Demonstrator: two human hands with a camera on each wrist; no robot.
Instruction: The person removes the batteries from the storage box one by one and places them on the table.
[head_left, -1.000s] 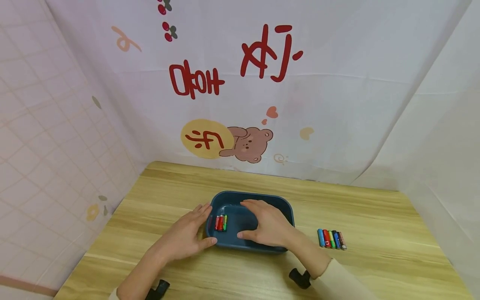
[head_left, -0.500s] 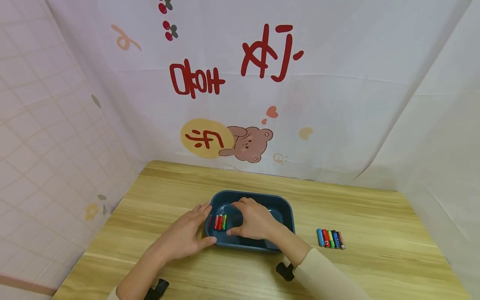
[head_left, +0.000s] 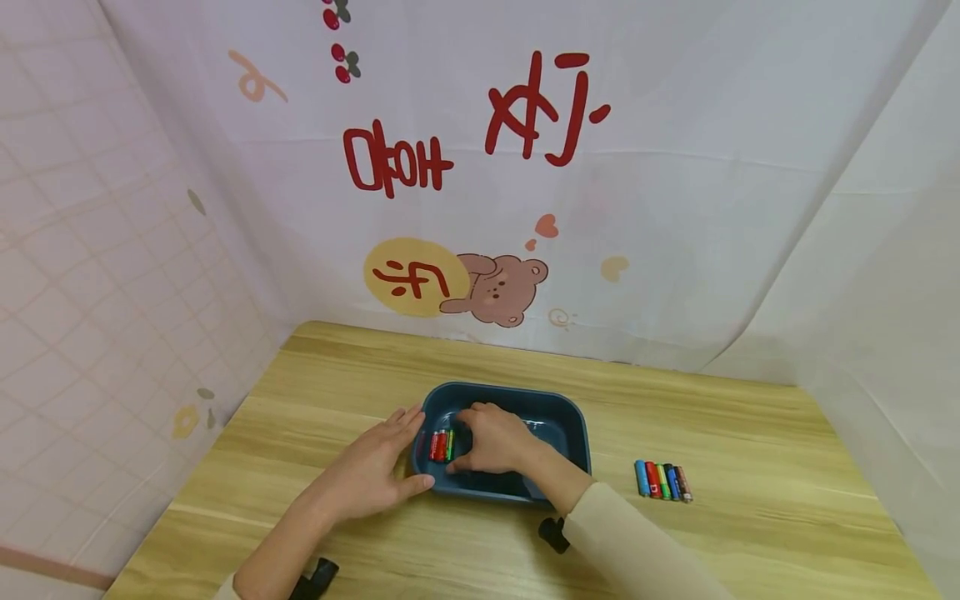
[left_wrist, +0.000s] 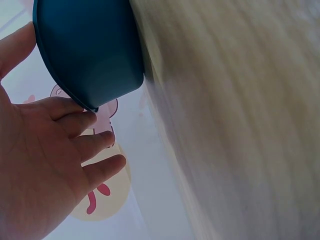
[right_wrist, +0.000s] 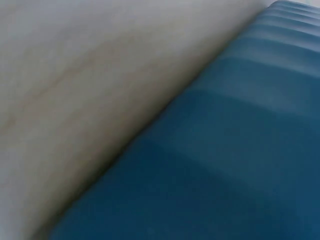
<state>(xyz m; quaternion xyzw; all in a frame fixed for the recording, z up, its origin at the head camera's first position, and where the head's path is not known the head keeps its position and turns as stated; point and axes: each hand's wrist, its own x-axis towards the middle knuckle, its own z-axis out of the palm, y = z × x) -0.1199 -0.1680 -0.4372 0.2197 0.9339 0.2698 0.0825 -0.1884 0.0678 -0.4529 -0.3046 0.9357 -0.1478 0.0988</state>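
Lengthwise, the blue box (head_left: pixel 487 497) ran left to right on the table (head_left: pixel 757 433); inside its left end, the small batteries (head_left: pixel 441 447) pointed front to back, across that length. The left hand (head_left: pixel 372 472), fingers extended, touched the rim; the right hand (head_left: pixel 495 439), thumb and fingers parted, reached beside the batteries, contact unclear.
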